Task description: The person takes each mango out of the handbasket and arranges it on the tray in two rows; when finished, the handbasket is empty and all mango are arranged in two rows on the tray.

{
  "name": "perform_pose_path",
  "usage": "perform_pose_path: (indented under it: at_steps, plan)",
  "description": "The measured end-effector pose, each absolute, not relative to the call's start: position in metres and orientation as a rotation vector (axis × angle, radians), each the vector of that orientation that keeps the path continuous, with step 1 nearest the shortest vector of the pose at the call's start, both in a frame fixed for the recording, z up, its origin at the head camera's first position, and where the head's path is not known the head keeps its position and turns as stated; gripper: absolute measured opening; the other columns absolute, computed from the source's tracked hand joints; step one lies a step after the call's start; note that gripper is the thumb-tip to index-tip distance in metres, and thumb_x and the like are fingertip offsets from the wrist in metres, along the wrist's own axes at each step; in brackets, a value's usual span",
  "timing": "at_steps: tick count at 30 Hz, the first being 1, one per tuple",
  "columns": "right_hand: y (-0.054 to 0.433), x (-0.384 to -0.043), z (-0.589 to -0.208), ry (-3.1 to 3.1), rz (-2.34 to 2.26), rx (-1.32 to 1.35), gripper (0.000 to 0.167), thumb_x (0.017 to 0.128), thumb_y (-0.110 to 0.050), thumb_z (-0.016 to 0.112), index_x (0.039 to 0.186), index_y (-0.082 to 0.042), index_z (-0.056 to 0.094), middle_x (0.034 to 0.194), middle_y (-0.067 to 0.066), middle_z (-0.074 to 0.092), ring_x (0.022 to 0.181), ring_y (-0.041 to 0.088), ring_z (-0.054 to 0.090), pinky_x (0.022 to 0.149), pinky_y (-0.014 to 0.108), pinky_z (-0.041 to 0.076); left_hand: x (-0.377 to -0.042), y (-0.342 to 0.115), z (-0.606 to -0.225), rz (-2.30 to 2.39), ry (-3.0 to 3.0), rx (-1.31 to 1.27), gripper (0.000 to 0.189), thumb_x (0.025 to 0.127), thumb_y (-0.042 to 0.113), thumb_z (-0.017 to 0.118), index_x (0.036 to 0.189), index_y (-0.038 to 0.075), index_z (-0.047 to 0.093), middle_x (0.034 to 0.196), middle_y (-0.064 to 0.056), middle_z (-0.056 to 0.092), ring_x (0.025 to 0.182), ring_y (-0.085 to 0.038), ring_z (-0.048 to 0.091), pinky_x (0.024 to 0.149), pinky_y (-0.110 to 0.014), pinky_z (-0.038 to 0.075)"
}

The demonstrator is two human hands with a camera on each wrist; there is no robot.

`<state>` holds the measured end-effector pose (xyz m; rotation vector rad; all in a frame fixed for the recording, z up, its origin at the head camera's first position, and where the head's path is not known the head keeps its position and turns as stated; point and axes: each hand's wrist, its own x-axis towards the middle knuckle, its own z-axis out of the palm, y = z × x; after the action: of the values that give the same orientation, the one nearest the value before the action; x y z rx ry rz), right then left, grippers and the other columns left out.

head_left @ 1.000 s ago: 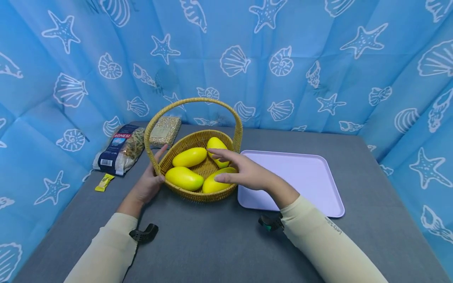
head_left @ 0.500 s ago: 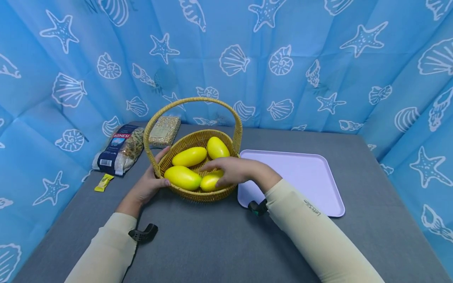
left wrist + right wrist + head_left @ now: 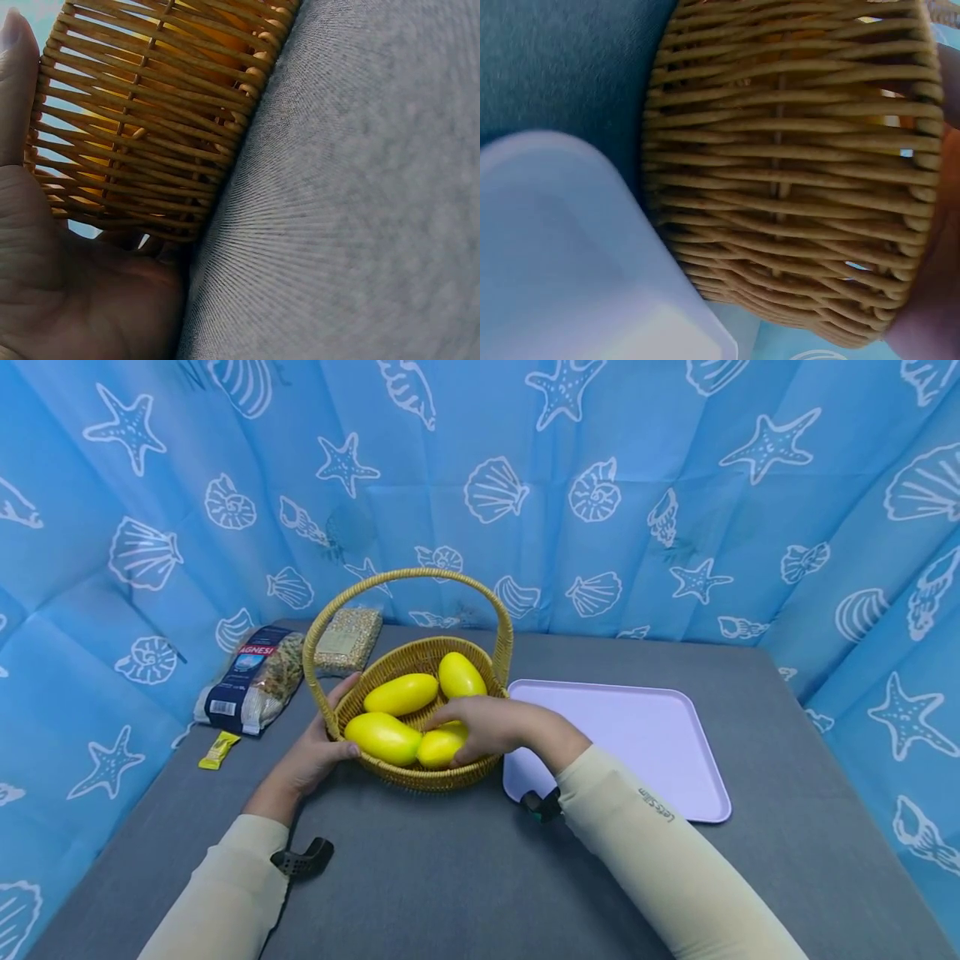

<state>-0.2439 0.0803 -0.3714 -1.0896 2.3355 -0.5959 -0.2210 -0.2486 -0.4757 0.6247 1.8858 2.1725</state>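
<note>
A woven wicker basket (image 3: pixel 427 779) with a tall arched handle holds several yellow mangoes. My left hand (image 3: pixel 309 766) grips its left side, the thumb at the rim; the left wrist view shows the basket's slatted wall (image 3: pixel 135 127) against that hand. Reaching over the right rim, my right hand (image 3: pixel 498 725) holds the front-right mango (image 3: pixel 440 746) between thumb and fingers, covering part of it. Beside it lies the front-left mango (image 3: pixel 382 738), with two more mangoes behind. From the right wrist, the basket wall (image 3: pixel 780 165) hides most of the right hand's fingers.
To the right of the basket lies a lilac tray (image 3: pixel 637 735). Left of it are a pasta bag (image 3: pixel 255 681), a clear bag of grains (image 3: pixel 348 639) and a small yellow packet (image 3: pixel 219 750). A blue seashell curtain (image 3: pixel 555 527) hangs behind the grey table.
My right hand has come down and left from above the basket onto the front-right mango, which has shifted slightly left. The left thumb has moved onto the rim.
</note>
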Motion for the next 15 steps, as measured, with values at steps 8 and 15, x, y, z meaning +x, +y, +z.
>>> perform_pose_path:
  at_steps: [8, 15]
  plan:
    - [0.093, -0.234, -0.370, 2.391, -0.866, -1.146, 0.062, 0.098, -0.018, 0.079, 0.157, -0.015, 0.059, 0.151, 0.004, 0.056, 0.127, 0.020, 0.052, 0.103, 0.041, 0.047, -0.220, -0.248, -0.475, 2.166, 1.892, 0.624, 0.104, 0.098, 0.019, 0.086, 0.177, 0.029, 0.019, 0.179, -0.011, 0.014, 0.158, -0.031, 0.021, 0.118, -0.028, 0.037]
    - [0.107, -0.221, -0.373, 2.396, -1.105, -1.124, 0.067, 0.096, -0.018, 0.080, 0.158, -0.017, 0.057, 0.152, 0.000, 0.055, 0.126, 0.020, 0.052, 0.102, 0.044, 0.049, -0.220, -0.248, -0.476, 2.166, 1.893, 0.633, 0.103, 0.099, 0.019, 0.085, 0.177, 0.028, 0.017, 0.179, -0.012, 0.015, 0.157, -0.030, 0.022, 0.118, -0.028, 0.037]
